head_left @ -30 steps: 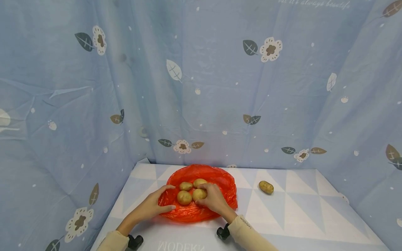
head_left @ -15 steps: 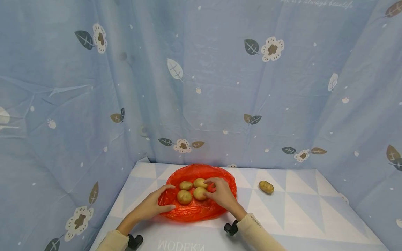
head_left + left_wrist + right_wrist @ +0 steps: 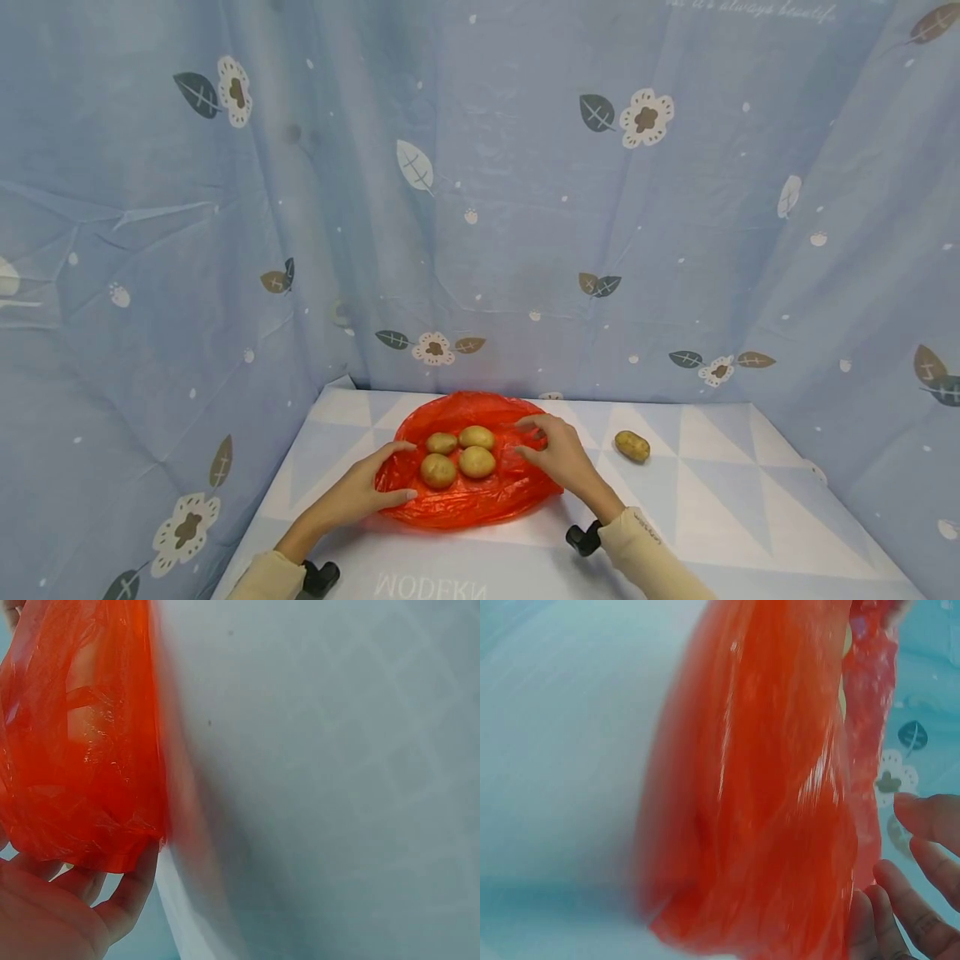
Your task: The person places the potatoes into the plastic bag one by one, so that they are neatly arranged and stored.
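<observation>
A red plastic bag (image 3: 480, 508) lies spread with its mouth up on the table. Inside it sit several potatoes (image 3: 438, 472), grouped towards its left half. My left hand (image 3: 365, 486) holds the bag's left side, thumb and fingers curved round the rim. In the left wrist view, the fingertips (image 3: 146, 862) meet the thin plastic. At the bag's right side, my right hand (image 3: 562, 454) hovers with thumb and fingers apart and nothing between them. The right wrist view shows its spread fingers beside the plastic.
One more potato (image 3: 632, 446) lies on the patterned tabletop (image 3: 720, 475), to the right of the bag. A blue flowered curtain (image 3: 510, 192) rises behind the table and along its sides.
My right hand has let go of a potato in the bag and drawn back to the right, its fingers spreading. The left hand has stayed on the bag's left side.
</observation>
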`<control>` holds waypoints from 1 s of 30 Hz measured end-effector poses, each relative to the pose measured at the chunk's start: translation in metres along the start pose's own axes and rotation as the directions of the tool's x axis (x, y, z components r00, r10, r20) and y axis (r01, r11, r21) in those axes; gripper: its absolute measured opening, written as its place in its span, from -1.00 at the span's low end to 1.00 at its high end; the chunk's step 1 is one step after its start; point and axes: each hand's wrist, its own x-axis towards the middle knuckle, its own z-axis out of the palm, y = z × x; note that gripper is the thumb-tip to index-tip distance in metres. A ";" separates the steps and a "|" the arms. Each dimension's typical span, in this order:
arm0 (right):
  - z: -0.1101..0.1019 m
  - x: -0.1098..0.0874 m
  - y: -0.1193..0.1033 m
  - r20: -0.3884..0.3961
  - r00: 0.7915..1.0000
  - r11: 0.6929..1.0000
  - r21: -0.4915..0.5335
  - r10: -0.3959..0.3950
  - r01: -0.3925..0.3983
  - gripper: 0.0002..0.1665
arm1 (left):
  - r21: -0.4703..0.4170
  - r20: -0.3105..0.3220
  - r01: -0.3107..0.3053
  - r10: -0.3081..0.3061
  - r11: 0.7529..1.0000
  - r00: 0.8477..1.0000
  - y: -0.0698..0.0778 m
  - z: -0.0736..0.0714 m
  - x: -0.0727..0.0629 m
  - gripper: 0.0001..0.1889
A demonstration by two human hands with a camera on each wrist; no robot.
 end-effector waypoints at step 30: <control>-0.069 -0.030 0.069 -0.122 0.987 0.988 -0.098 0.105 -0.117 -0.48 | 0.008 -0.009 0.000 0.000 1.000 1.000 0.000 0.000 -0.002 -0.23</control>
